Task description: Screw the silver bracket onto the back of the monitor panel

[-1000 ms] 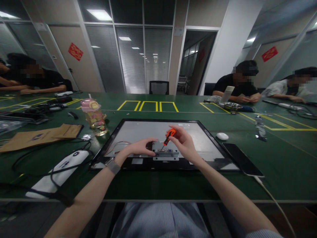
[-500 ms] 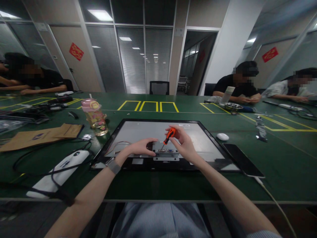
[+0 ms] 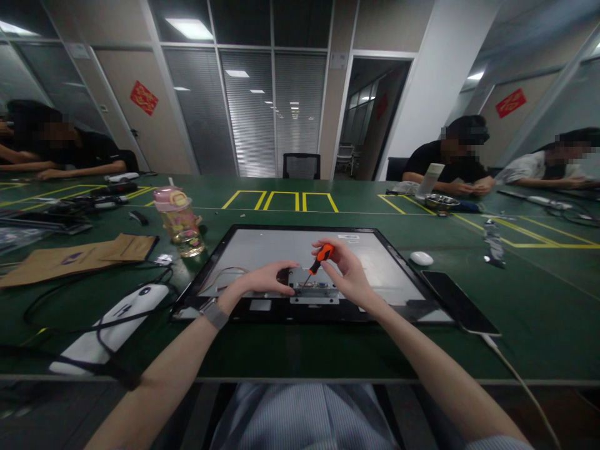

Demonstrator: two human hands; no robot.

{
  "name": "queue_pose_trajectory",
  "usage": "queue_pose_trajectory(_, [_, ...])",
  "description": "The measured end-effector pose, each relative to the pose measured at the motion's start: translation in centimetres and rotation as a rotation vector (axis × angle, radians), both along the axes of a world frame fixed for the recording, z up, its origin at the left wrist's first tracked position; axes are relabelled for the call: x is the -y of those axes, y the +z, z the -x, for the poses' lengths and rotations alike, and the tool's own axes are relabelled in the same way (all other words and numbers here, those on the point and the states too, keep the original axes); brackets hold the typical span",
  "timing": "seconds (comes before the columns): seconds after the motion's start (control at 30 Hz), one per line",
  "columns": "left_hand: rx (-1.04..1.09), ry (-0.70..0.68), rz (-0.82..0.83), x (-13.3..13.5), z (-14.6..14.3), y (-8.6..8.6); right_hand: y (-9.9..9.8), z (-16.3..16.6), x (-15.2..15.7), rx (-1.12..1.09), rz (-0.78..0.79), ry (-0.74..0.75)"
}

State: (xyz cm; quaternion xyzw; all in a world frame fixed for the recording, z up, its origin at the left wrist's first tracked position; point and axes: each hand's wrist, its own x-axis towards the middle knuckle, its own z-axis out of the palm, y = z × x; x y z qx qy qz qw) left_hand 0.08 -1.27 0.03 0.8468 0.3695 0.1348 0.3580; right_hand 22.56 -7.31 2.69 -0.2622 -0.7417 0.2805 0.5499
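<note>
A flat display panel (image 3: pixel 262 250) with a black frame lies back side up on the green table. Near its front edge sits a metal bracket (image 3: pixel 315 300) with connector sockets along it. My left hand (image 3: pixel 269 278) grips the left end of this bracket between thumb and fingers. In my right hand (image 3: pixel 349 272) is an orange and black screwdriver (image 3: pixel 322 256), slanted so its tip points down to the left at the bracket. The exact spot under the tip is too small to tell. Thin wires (image 3: pixel 220 275) lie on the panel left of my left hand.
Left of the panel are a pink-lidded bottle (image 3: pixel 179 222), a brown paper bag (image 3: pixel 77 256) and a white power strip (image 3: pixel 112 328) with black cables. On the right lie a phone (image 3: pixel 462 303) with its cable and a white earbud case (image 3: pixel 421 258). Other people sit across the table.
The screwdriver handle has turned slightly in my right hand, with more orange showing. My left hand stays in place on the bracket.
</note>
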Motion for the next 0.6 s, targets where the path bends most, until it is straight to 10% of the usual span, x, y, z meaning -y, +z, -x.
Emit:
queue_pose_trajectory(0.27, [-0.009, 0.011, -0.001, -0.01, 0.10, -0.07, -0.14, -0.04, -0.16, 0.058, -0.096, -0.255])
queue_pose_trajectory(0.6, [0.014, -0.003, -0.005, -0.35, 0.11, -0.54, -0.05, -0.19, -0.05, 0.117, -0.117, -0.148])
